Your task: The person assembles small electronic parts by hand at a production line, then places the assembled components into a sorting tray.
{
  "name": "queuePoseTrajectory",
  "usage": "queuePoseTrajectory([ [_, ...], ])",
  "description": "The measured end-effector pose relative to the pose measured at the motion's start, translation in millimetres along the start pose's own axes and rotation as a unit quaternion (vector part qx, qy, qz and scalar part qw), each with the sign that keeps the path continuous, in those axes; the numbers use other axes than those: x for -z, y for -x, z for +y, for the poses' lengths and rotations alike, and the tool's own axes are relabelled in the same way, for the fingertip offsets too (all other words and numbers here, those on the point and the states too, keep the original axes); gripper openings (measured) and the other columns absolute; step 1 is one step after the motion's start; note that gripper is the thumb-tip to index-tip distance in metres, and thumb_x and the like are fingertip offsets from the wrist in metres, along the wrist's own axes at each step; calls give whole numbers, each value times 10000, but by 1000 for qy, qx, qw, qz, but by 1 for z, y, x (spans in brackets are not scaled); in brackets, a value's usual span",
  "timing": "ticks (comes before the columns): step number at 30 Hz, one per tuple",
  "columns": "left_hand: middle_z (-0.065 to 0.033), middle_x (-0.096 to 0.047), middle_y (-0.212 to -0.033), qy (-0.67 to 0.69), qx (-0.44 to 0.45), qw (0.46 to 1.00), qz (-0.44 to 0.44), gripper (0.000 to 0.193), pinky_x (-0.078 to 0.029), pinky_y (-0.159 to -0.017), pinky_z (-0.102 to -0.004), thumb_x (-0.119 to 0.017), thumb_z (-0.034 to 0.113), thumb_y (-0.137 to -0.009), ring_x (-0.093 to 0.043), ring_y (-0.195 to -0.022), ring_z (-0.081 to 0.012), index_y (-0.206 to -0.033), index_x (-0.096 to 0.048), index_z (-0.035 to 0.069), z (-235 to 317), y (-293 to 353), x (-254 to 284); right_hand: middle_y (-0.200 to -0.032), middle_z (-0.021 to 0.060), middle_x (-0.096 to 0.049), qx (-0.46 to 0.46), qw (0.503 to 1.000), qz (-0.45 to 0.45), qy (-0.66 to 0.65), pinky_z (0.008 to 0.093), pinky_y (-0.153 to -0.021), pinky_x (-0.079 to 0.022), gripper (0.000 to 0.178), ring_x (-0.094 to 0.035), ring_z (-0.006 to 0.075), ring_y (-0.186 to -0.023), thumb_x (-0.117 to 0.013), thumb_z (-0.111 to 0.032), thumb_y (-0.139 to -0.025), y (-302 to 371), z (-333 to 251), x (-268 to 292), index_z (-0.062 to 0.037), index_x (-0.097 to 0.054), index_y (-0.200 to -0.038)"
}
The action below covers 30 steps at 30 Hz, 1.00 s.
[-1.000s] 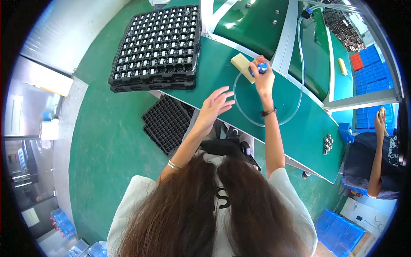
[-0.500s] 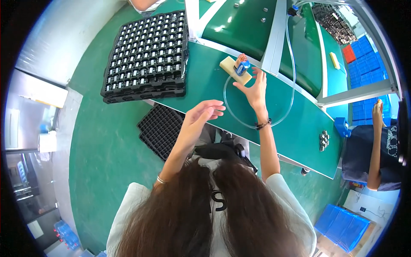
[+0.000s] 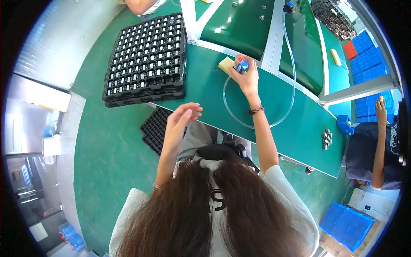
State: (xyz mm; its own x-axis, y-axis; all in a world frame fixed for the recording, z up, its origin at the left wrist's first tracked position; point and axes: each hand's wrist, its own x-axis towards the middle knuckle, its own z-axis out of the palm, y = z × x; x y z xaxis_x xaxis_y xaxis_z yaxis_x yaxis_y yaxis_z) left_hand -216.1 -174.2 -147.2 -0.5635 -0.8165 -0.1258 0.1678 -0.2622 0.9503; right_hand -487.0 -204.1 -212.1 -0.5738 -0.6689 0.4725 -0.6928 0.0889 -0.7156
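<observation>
My right hand (image 3: 247, 79) is closed round a small blue-and-orange cylindrical piece (image 3: 242, 65) whose exact kind I cannot make out. That piece sits at a pale yellow foam block (image 3: 225, 65) on the green table (image 3: 205, 81), and my hand hides part of the block. My left hand (image 3: 180, 121) hovers by the table's near edge, empty, its fingers slightly bent and apart from the thumb. A clear hose (image 3: 227, 105) loops over the table under my right wrist. To the left, a stack of black trays (image 3: 145, 60) holds rows of small metal cylinders.
More black trays (image 3: 156, 130) lie below the table's left end. Small metal parts (image 3: 326, 139) are heaped at its right end, beside a blue bin (image 3: 345, 125). Beyond a white frame runs a green conveyor belt (image 3: 239, 32). A co-worker's arm (image 3: 379, 145) is at the far right.
My right hand has moved left and closed round the blue-and-orange piece. My left hand has drawn back a little to the left.
</observation>
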Motion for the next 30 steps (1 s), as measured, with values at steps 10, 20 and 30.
queuePoseTrajectory([
  [10, -96, -575, -877, -610, -203, 673, 364, 178, -402, -791, -385, -594, 201, -802, -517, -852, -285, -876, -598, 39, 7, -83, 138, -713, 69, -640, -50, 983, -153, -90, 302, -645, -482, 386, -575, 97, -660, -721, -323, -719, -56, 41, -13, -20, -630, -938],
  [20, -133, -618, -736, -641, -14, 706, 302, 253, -453, -666, -401, -732, 274, -668, -600, -746, -304, -699, -622, 48, 33, -110, 163, -747, 103, -660, -31, 995, 74, 55, 378, -652, -479, 352, -644, 277, -722, -685, -411, -711, -212, 109, -54, -101, -656, -875],
  [30, -12, -573, -786, -221, -72, 937, 262, 178, -413, -621, -205, -605, 130, -844, -515, -689, -60, -963, -521, 28, 41, -82, 153, -780, 120, -660, -93, 983, 100, 121, 381, -679, -476, 375, -640, 290, -752, -671, -399, -713, -240, 159, -74, -90, -644, -921],
])
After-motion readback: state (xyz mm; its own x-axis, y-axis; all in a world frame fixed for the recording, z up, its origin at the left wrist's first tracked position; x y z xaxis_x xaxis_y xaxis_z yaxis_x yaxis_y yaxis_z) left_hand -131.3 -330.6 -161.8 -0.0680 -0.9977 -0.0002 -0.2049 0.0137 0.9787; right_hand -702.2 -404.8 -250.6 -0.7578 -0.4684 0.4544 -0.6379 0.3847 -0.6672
